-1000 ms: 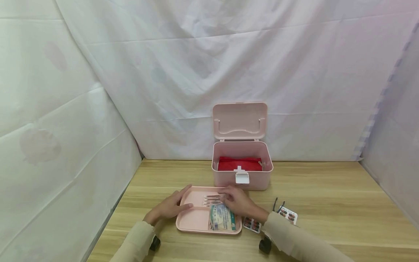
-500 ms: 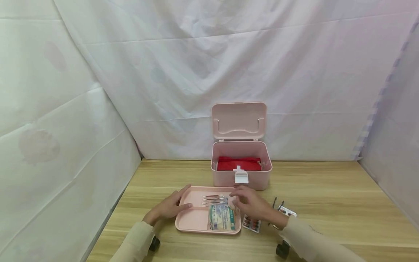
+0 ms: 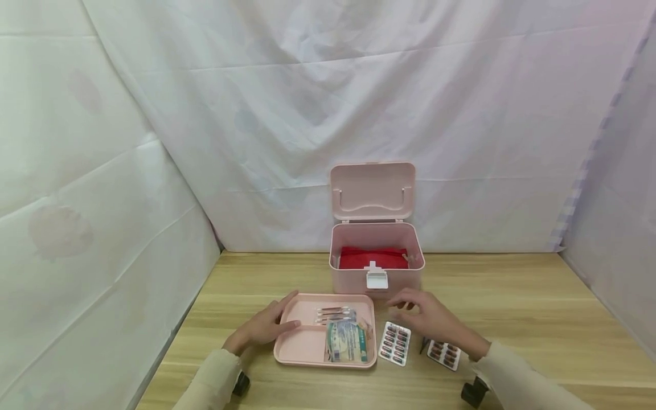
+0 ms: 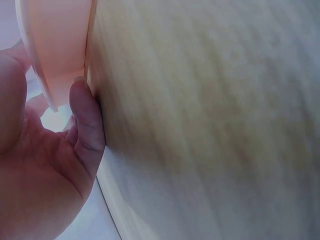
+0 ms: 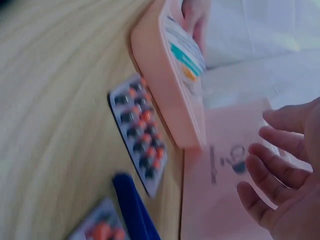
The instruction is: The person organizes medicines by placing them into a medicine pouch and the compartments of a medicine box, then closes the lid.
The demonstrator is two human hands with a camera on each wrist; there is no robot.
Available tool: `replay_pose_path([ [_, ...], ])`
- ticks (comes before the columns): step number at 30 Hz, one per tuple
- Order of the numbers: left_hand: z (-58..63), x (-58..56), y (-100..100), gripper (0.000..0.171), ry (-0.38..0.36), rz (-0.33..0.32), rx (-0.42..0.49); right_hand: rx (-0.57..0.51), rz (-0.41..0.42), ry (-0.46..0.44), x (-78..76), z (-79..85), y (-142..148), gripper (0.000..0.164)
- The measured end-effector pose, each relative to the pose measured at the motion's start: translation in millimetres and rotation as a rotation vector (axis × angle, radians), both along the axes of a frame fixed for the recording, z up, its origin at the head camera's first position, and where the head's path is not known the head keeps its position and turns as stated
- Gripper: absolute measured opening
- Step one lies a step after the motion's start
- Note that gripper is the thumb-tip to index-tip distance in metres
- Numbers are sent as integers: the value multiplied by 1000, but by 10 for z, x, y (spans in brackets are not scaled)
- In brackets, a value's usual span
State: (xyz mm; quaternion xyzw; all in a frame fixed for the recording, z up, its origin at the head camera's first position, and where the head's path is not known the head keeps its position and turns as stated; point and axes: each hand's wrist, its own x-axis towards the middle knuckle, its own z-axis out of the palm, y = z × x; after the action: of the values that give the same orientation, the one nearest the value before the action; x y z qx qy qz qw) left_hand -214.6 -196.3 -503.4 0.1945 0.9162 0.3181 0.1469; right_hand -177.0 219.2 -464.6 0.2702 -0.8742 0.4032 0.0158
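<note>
My left hand holds the left side of a shallow pink divided tray, its thumb over the rim. Several cotton swabs lie in the tray's far section. A packaged item with blue and green print fills the near right section. My right hand hovers right of the tray, fingers loosely bent and holding nothing. Below it lie a blister pack of capsules, a second blister pack and a thin blue two-pronged tool, partly hidden by the hand in the head view.
A pink box with a white latch stands behind the tray, its lid raised. Inside it is a red zipped pouch. White cloth hangs behind and at both sides of the wooden table.
My right hand has let go over the swabs and moved right, out of the tray, uncovering the nearer blister pack. My left hand stays on the tray's left side.
</note>
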Motion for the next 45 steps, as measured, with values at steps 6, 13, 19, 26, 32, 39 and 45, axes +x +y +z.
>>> replay_pose_path([
  [6,-13,-7,2,79,-12,9,-1,13,-27,-13,-69,58,304,17],
  [13,9,4,7,78,10,4,1,33,-20,-90,-179,1,635,22],
  [19,9,1,8,78,6,0,-4,25,22,-141,-214,-115,776,27],
  [26,-1,-5,2,79,6,2,-11,48,75,-207,-236,-228,876,38],
  [32,-10,-14,-3,80,-6,8,-9,51,131,-237,-249,-301,930,40],
  [39,-13,-19,0,79,-3,10,1,34,178,-305,-267,-359,959,41],
  [45,-13,-14,9,80,-19,21,2,44,172,-318,-290,-423,962,41],
])
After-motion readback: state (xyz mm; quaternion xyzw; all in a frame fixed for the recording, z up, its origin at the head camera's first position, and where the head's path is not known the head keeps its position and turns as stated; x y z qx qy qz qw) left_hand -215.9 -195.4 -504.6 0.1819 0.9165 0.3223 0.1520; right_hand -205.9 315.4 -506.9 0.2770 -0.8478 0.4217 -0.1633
